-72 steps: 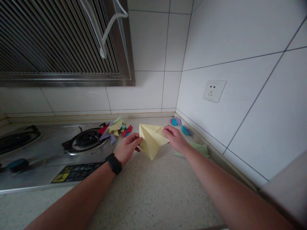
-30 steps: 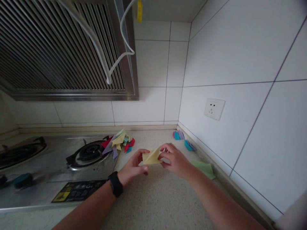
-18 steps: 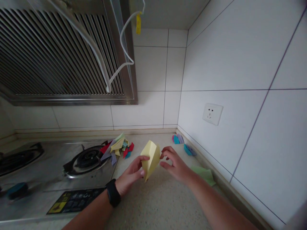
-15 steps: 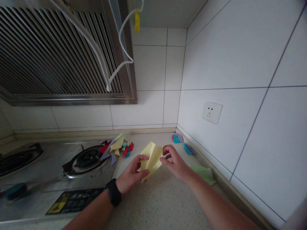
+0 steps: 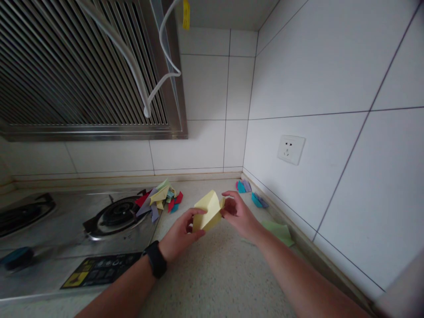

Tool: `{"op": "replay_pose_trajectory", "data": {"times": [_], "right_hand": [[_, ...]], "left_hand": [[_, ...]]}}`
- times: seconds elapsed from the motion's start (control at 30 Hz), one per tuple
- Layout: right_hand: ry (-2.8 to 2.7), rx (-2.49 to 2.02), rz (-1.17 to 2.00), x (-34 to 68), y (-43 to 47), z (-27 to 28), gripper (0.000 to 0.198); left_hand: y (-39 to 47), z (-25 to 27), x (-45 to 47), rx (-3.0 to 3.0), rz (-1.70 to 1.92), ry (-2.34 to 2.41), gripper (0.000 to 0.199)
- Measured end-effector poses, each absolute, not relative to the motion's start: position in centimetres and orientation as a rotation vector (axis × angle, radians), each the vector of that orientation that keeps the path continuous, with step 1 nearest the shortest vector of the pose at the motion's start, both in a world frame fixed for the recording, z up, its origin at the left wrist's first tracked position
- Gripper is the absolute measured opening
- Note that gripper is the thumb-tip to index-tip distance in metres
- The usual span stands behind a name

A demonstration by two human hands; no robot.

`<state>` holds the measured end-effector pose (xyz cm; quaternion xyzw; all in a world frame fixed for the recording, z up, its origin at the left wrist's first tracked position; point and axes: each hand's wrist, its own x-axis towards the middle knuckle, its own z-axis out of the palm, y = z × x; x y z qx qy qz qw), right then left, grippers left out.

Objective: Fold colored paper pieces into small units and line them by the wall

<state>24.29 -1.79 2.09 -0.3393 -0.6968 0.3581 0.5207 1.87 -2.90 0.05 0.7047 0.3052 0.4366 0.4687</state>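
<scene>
A partly folded sheet of yellow paper (image 5: 208, 211) is held up over the counter between my two hands. My left hand (image 5: 183, 230), with a black watch on its wrist, pinches the paper's left side between thumb and fingers. On the opposite side, the fingertips of my right hand (image 5: 237, 215) are closed on the paper's right edge, where a small flap stands up. Behind the paper to the left lies a heap of folded coloured papers (image 5: 160, 197). A pale green sheet (image 5: 278, 232) rests beside my right forearm, partly hidden by it.
Small folded papers in blue and purple (image 5: 257, 200) and in pink, blue and purple (image 5: 243, 186) sit by the right wall. At left is a gas stove (image 5: 69, 238), its right burner (image 5: 121, 214) touching the heap. A range hood (image 5: 99, 132) hangs above.
The yellow paper has tilted and its right side is bent up into a flap by my right fingers. My left hand keeps its pinch. The whole view has shifted slightly.
</scene>
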Motion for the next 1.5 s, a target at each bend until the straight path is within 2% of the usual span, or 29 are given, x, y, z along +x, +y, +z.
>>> {"op": "replay_pose_trajectory", "data": {"times": [0.3,0.5,0.7,0.97,1.1,1.27,1.5], "right_hand": [[-1.584,-0.786,0.93,24.1,-2.1,3.0,0.034],[-1.559,-0.809,0.943,24.0,-2.1,3.2,0.035],[-1.592,-0.788,0.986,24.4,-2.0,3.0,0.038],[-1.735,-0.826,0.869,24.6,-2.6,3.1,0.042],[-1.793,-0.868,0.822,24.5,-3.0,3.4,0.04],[-1.781,-0.838,0.854,24.6,-3.3,3.9,0.048],[-1.751,-0.839,0.883,25.1,-2.2,3.1,0.023]], "left_hand": [[-2.4,0.6,2.0,1.42,1.27,0.768,0.054],[-2.6,1.0,1.9,1.361,1.257,0.777,0.058],[-2.8,0.9,1.8,1.428,1.221,0.763,0.056],[-3.3,0.6,1.6,1.592,1.053,0.728,0.051],[-3.4,0.5,1.7,1.602,0.983,0.704,0.044],[-3.4,0.5,1.9,1.622,0.965,0.689,0.038],[-3.3,0.5,2.0,1.647,0.955,0.725,0.037]]}}
